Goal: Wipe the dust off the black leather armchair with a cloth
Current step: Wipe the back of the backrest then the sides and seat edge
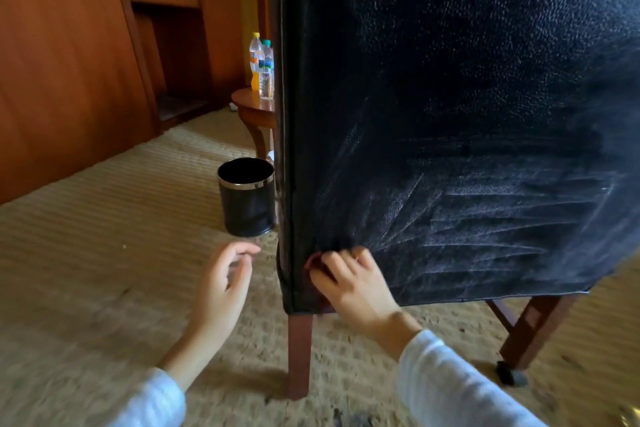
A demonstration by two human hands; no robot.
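Dusty black leather armchair [467, 114] with a cloth [312, 262] at its near-left bottom corner.
Its streaked panel fills the right side, above beige carpet [104, 236]. A black bin [246, 204] stands just left; farther off, two bottles [261, 66] sit on a round surface [249, 102]. The right hand [353, 284] curls its fingers over the dark red cloth, pressing it to the leather; the left hand [221, 284] hovers beside, fingers loosely apart, holding nothing.

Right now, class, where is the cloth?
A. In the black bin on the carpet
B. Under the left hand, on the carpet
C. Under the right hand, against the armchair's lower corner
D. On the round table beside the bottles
C: the right hand holds the reddish cloth against the armchair at its lower corner; the left hand hovers empty.
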